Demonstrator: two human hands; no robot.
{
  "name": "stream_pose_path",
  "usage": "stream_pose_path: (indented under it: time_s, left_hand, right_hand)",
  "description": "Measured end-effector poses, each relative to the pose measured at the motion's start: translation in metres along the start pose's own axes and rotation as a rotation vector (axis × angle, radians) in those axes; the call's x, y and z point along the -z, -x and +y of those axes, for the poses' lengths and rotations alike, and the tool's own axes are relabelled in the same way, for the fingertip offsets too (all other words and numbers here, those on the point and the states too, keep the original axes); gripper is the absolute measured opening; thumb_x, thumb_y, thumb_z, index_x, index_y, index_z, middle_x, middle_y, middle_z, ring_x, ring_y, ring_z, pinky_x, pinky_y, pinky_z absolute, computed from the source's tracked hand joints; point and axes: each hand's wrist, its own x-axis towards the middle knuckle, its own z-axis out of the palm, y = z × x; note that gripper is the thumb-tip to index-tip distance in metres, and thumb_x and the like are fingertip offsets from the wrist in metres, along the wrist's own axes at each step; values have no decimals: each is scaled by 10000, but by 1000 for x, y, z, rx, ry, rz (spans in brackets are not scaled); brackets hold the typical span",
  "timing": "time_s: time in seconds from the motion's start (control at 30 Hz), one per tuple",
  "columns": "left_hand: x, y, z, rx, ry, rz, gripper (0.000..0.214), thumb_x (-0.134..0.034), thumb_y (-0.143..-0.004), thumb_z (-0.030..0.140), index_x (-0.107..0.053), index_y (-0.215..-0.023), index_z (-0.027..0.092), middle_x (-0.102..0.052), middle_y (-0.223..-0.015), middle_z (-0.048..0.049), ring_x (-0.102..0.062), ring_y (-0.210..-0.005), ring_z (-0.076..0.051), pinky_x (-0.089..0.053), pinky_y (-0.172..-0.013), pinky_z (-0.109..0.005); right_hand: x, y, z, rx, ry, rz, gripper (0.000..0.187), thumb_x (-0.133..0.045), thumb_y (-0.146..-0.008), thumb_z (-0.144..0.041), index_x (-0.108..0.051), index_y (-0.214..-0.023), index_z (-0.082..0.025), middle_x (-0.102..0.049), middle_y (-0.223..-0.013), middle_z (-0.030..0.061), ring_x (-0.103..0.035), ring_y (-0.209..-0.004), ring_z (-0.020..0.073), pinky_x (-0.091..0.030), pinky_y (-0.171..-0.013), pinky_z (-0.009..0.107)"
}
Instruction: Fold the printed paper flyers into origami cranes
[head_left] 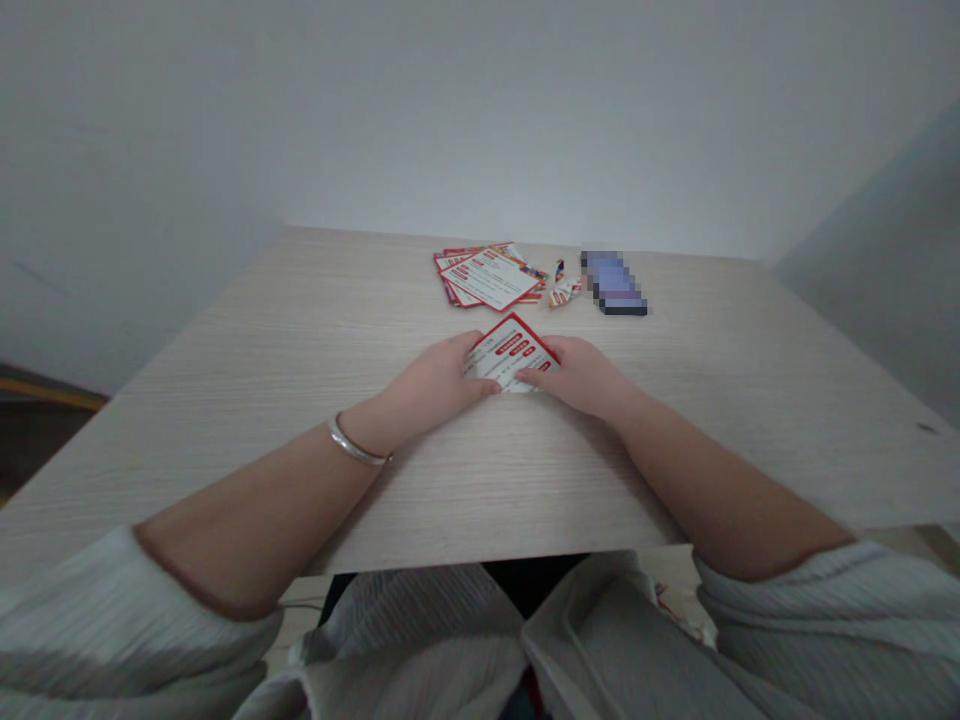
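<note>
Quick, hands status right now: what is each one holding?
Left hand: closed on the left edge of the red-bordered paper.
Right hand: closed on the right edge of the same paper.

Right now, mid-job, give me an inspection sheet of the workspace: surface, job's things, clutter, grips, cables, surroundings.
surface: pale wood-grain table.
job's things: red-and-white leaflet, one corner pointing away, lying near the table's middle.
clutter: stack of leaflets, small folded paper and blurred dark flat object, in a row towards the far edge.
grips: left hand and right hand each hold a near edge of the leaflet; bracelet on the left wrist.
cables: nothing seen on the table.
surroundings: plain pale wall behind.
</note>
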Motion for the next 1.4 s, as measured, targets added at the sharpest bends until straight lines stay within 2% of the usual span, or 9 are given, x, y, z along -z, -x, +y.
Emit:
stream_pose_path:
  time_s: [0.23,0.4,0.57,0.73,0.87,1.0,1.1,1.3,1.4]
  left_hand:
    - [0,0,2,4,-45,-32,519,-692,-857,270,-642,-1358,147,-743,-1316,-137,-715,-1120,-305,-545,-1007,-433]
    - [1,0,0,-11,12,-44,492,-682,-856,314,-667,-1317,145,-764,-1269,-128,-723,-1066,-299,-552,-980,-434]
    - [1,0,-1,-7,30,-22,449,-678,-850,304,-692,-1276,161,-770,-1256,-114,-724,-1068,-292,-548,-996,-430]
    - [-2,-1,-4,8,-34,28,497,-663,-862,330,-647,-1318,134,-735,-1312,-153,-710,-1139,-316,-540,-1034,-454]
    - [-5,-1,-10,-16,-52,33,521,-609,-905,356,-586,-1370,124,-733,-1268,-165,-717,-1083,-317,-564,-960,-456]
    - [-5,-2,-15,-66,-66,25,462,-502,-974,337,-570,-1385,139,-705,-1330,-164,-686,-1169,-311,-526,-1040,-472]
    - [-4,-2,-14,-48,-75,23,436,-501,-979,309,-579,-1378,149,-703,-1343,-150,-681,-1182,-309,-514,-1068,-476]
    - [-8,-3,-15,-126,-6,130,635,-606,-901,161,-432,-1511,164,-614,-1469,-137,-624,-1298,-252,-493,-1139,-414]
    - [-8,-3,-17,-170,-111,183,620,-634,-887,136,-474,-1486,132,-564,-1463,-174,-580,-1341,-277,-469,-1175,-442]
  right_hand:
    - [0,0,-1,-38,30,-9,200,-739,-922,-234,-781,-1102,-158,-817,-1145,107,-751,-1034,254,-551,-936,382]
    - [0,-1,0,-41,5,-14,195,-751,-916,-250,-780,-1092,-171,-819,-1135,95,-754,-1021,246,-550,-926,370]
    - [-1,1,-1,-38,1,6,178,-752,-911,-244,-780,-1079,-188,-823,-1119,77,-756,-1003,232,-548,-902,356]
    - [-3,1,-1,-17,75,72,207,-766,-901,-262,-764,-1089,-176,-818,-1096,84,-746,-978,231,-544,-871,345]
    - [-4,-3,6,1,13,28,243,-757,-901,-242,-760,-1136,-179,-813,-1165,82,-747,-1040,231,-545,-922,349]
    - [-1,-7,13,-2,62,12,284,-743,-910,-257,-762,-1175,-158,-803,-1215,114,-745,-1082,270,-538,-974,397]
    - [1,-7,14,-18,113,-7,264,-737,-915,-276,-771,-1160,-182,-806,-1212,109,-749,-1073,274,-545,-959,396]
    - [1,-10,16,-65,260,18,318,-769,-886,-398,-760,-1125,-189,-807,-1140,112,-734,-987,278,-536,-854,380]
    - [-1,-11,20,-79,306,50,387,-785,-858,-452,-739,-1126,-177,-798,-1095,113,-715,-925,268,-509,-774,359]
